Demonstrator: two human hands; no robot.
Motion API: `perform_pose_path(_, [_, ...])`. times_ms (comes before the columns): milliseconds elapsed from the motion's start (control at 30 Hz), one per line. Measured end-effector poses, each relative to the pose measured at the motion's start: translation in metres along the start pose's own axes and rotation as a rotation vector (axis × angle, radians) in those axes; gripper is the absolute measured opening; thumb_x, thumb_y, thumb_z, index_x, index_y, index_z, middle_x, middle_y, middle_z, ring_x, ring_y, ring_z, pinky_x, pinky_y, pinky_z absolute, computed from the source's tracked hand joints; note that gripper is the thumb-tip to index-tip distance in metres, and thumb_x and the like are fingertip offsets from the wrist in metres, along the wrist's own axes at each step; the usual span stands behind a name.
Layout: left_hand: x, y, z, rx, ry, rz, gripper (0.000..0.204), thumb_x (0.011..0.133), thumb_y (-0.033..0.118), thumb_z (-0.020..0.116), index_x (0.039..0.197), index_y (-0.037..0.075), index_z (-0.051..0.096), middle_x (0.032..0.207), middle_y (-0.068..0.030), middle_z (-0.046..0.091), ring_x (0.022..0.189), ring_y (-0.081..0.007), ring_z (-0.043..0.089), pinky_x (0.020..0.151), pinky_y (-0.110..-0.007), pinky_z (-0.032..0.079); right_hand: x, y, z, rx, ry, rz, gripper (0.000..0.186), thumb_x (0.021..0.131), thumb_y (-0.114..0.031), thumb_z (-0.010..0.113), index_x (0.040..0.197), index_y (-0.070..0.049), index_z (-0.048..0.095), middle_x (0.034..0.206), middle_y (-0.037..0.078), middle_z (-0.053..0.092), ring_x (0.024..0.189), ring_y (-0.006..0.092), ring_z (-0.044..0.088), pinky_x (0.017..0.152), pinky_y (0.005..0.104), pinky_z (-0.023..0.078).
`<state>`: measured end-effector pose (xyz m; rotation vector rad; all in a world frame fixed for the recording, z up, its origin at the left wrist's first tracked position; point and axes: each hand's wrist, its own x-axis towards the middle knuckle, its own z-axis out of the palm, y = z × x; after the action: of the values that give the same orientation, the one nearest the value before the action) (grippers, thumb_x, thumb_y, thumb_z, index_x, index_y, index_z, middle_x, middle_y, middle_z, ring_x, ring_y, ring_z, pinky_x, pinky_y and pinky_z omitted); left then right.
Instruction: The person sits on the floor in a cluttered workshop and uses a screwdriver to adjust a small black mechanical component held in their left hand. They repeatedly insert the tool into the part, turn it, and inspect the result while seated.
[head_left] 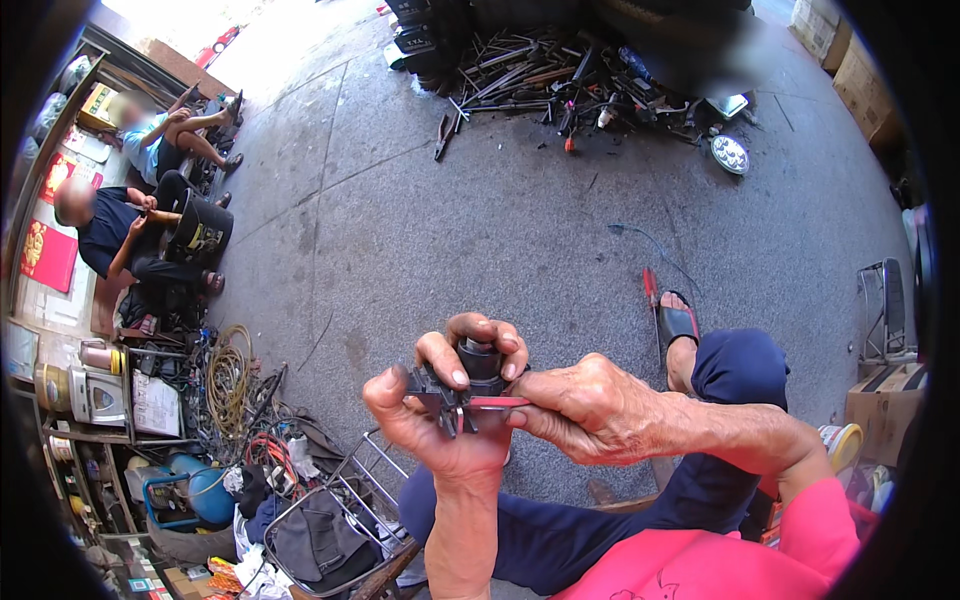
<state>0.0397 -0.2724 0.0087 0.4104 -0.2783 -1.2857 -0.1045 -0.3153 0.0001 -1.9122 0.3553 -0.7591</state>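
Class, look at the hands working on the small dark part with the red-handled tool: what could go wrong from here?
1. The red-handled tool in the right hand points toward the left hand; a slip might jab the palm or thumb.
2. The small dark part is held in mid-air above the lap, pinched only by fingers; it could twist free and drop to the concrete floor.

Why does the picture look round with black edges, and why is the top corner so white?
In the head view, the fisheye lens bends the scene into a circle, leaving black rims. Sunlight washes out the pavement at upper left. The left hand, right hand and small dark part look fairly sharp; two seated people's faces are blurred.
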Motion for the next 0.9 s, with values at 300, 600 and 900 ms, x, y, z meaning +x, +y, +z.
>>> perform_pose_path(300, [0.002, -0.014, -0.005, -0.088, 0.105, -0.130, 0.048, 0.083, 0.049, 0.046, 0.064, 0.006, 0.052, 0.100, -0.0169, 0.062, 0.092, -0.0307, 0.053, 0.070, -0.038, 0.042, 0.003, -0.009, 0.004, 0.109, -0.006, -0.004, 0.019, 0.094, -0.018, 0.056, 0.087, 0.000, 0.056, 0.057, 0.014, 0.049, 0.049, 0.0307, 0.056, 0.045, 0.0372, 0.041])
perform_pose_path(600, [0.007, 0.008, -0.007, -0.189, 0.145, -0.042, 0.047, 0.081, 0.048, 0.053, 0.063, 0.005, 0.053, 0.099, -0.0174, 0.061, 0.090, -0.0301, 0.051, 0.069, -0.038, 0.039, 0.007, -0.014, -0.013, -0.040, 0.210, 0.016, 0.019, 0.092, -0.018, 0.056, 0.083, -0.003, 0.061, 0.062, 0.015, 0.052, 0.056, 0.0317, 0.056, 0.049, 0.0391, 0.042])
perform_pose_path(900, [0.004, 0.006, 0.008, -0.040, 0.208, 0.009, 0.049, 0.085, 0.048, 0.050, 0.071, 0.002, 0.053, 0.100, -0.0229, 0.059, 0.094, -0.0358, 0.053, 0.073, -0.043, 0.041, 0.006, -0.018, -0.011, -0.416, 0.426, -0.101, 0.025, 0.069, -0.019, 0.077, 0.085, -0.007, 0.061, 0.070, 0.005, 0.050, 0.059, 0.0213, 0.058, 0.047, 0.0327, 0.044])
